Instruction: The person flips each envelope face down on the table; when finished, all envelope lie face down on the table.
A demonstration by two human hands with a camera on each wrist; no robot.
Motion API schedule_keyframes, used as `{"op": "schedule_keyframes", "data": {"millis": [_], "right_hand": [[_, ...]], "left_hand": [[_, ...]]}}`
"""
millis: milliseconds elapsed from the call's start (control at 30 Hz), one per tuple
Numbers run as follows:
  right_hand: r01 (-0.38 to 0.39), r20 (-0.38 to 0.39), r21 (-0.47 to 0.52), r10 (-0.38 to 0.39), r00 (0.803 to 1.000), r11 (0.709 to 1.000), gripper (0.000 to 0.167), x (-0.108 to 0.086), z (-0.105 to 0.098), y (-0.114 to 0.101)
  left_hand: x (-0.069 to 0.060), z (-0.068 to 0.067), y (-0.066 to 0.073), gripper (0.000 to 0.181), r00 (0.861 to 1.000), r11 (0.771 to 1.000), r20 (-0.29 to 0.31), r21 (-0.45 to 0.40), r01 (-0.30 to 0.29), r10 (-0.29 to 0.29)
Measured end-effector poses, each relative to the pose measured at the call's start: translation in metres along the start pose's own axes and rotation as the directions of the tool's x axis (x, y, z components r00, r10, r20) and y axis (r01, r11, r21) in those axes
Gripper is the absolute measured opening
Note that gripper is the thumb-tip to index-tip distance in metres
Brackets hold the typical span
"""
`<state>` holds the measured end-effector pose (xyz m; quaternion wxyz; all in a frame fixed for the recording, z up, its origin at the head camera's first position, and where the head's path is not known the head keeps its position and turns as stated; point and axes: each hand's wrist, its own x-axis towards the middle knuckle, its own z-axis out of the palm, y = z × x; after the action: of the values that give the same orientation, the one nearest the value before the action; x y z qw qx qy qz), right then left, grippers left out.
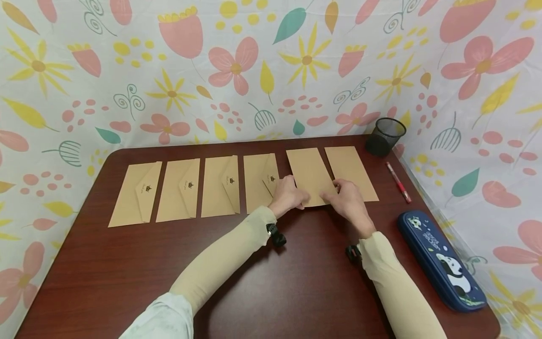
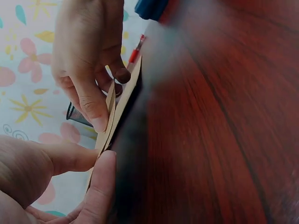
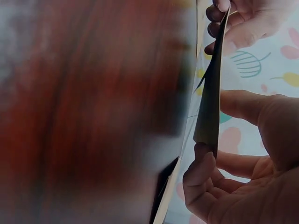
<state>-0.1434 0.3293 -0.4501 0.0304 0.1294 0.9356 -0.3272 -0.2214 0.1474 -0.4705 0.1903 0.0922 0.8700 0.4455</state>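
A plain kraft envelope (image 1: pixel 310 174), fifth from the left in a row, has its near end slightly raised off the table. My left hand (image 1: pixel 290 193) pinches its near left corner between thumb and fingers, as the left wrist view shows with the envelope's edge (image 2: pixel 110 133). At the near right edge, my right hand (image 1: pixel 348 200) holds it between thumb and curled fingers. From the right wrist view, the envelope's underside (image 3: pixel 212 102) slants between both hands. Beside it on the right lies another plain envelope (image 1: pixel 351 172); on the left an envelope (image 1: pixel 256 181) shows its crown-printed flap.
Several more envelopes (image 1: pixel 178 193) with crown-printed flaps lie to the left on the dark wood table (image 1: pixel 292 292). A black mesh pen cup (image 1: pixel 383 139), a red pen (image 1: pixel 398 182) and a blue panda pencil case (image 1: pixel 442 261) line the right side. Flowered cloth (image 1: pixel 237 103) hangs behind.
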Motion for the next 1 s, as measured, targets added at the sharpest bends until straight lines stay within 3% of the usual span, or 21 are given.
{"op": "schedule_keyframes", "data": {"millis": [100, 167, 233, 400, 467, 733, 1000], "right_hand": [[0.019, -0.025, -0.021, -0.019, 1.0, 1.0, 0.066, 0.007, 0.003, 0.004], [0.025, -0.026, -0.035, -0.026, 0.999, 0.999, 0.065, 0.01, 0.004, 0.004], [0.04, -0.041, -0.051, -0.042, 0.998, 0.998, 0.066, 0.024, 0.013, 0.02], [0.053, -0.041, -0.111, -0.057, 0.997, 0.992, 0.071, 0.057, 0.034, 0.052], [0.054, -0.034, -0.136, -0.06, 0.998, 0.989, 0.068, 0.059, 0.035, 0.05], [0.056, -0.031, -0.179, -0.062, 0.998, 0.982, 0.053, 0.055, 0.036, 0.039], [0.088, -0.062, -0.246, -0.107, 0.992, 0.965, 0.04, 0.066, 0.045, 0.053]], "left_hand": [[0.003, 0.001, 0.001, 0.006, 1.0, 0.998, -0.011, 0.065, 0.008, -0.007], [0.008, 0.004, -0.001, 0.009, 1.0, 0.994, -0.024, 0.109, 0.011, -0.008], [0.005, 0.002, 0.002, 0.012, 1.0, 0.992, -0.017, 0.122, 0.027, -0.025], [0.019, 0.007, -0.005, 0.011, 0.998, 0.985, -0.016, 0.162, 0.066, -0.064], [0.029, 0.011, -0.012, 0.013, 0.998, 0.979, -0.011, 0.192, 0.067, -0.067], [0.041, 0.015, -0.023, 0.022, 1.0, 0.966, 0.026, 0.256, -0.014, 0.007], [0.047, 0.018, -0.026, 0.027, 0.996, 0.958, 0.081, 0.282, -0.059, 0.038]]}}
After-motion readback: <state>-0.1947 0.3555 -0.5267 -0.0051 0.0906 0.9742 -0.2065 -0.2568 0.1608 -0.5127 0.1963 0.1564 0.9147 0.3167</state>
